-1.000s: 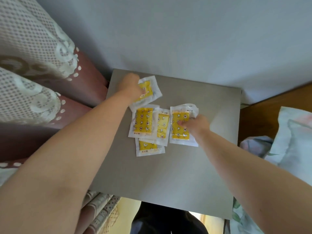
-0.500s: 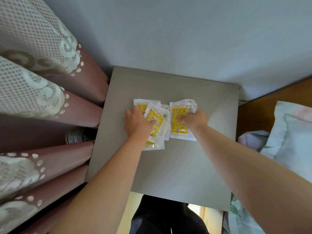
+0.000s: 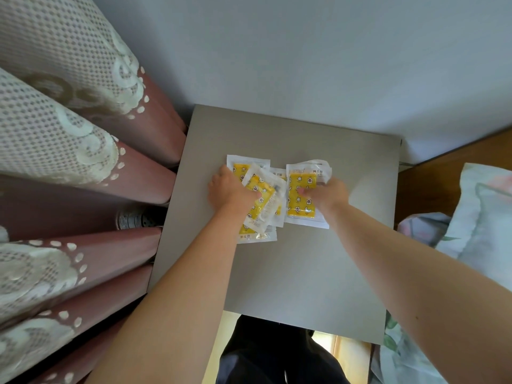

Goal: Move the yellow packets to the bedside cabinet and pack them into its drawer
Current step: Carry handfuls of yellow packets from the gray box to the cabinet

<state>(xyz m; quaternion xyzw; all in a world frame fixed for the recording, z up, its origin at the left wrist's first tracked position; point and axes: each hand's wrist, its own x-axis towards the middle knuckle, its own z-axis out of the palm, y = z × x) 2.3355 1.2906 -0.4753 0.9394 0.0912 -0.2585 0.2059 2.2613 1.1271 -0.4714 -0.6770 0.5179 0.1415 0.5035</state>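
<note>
left hand, gripping the far packet, has drawn it back over the left pile; right hand pinches the right pile, just beside.

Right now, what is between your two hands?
Overlapping yellow packets on the bedside cabinet fill the gap between left hand and right hand, in the head view.

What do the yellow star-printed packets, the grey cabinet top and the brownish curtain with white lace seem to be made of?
The yellow star-printed packets look like thin glossy plastic film: their whitish edges crinkle and glint. The grey cabinet top is smooth and matte with a soft sheen, perhaps laminate or painted board. The brownish curtain is cloth hanging in folds, with white net lace over it.
</note>
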